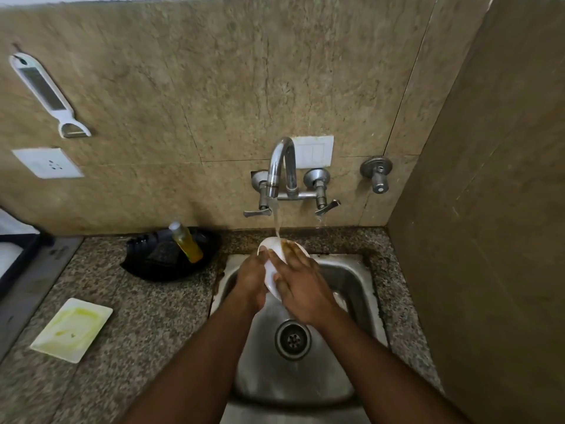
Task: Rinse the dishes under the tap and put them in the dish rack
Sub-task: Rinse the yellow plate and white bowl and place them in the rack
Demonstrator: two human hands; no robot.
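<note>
Rinse underway: left hand (250, 280) grips round white dish (270, 273) over stainless steel sink (351, 283), under chrome tap (281, 166); right hand (302, 289) presses flat on it. Soiled square white plate (72, 328), left of sink, not yet rinsed.

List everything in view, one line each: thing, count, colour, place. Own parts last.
dish: 1, white, under the running tap, over the sink
tap: 1, silver, on the wall
sink: 1, steel, in the counter
plate: 1, white with yellow-green smears, counter left of sink
tray: 1, black, counter behind the plate
bottle: 1, yellow, leaning in the tray
peeler: 1, white, hanging upper left wall
socket: 1, white, wall below peeler
switch plate: 1, white, wall behind tap
valve: 1, silver, wall right of tap
counter: 1, speckled grey, around the sink
left grip: 1, bare hand, holding the dish
right grip: 1, bare hand, fingers spread on the dish
</note>
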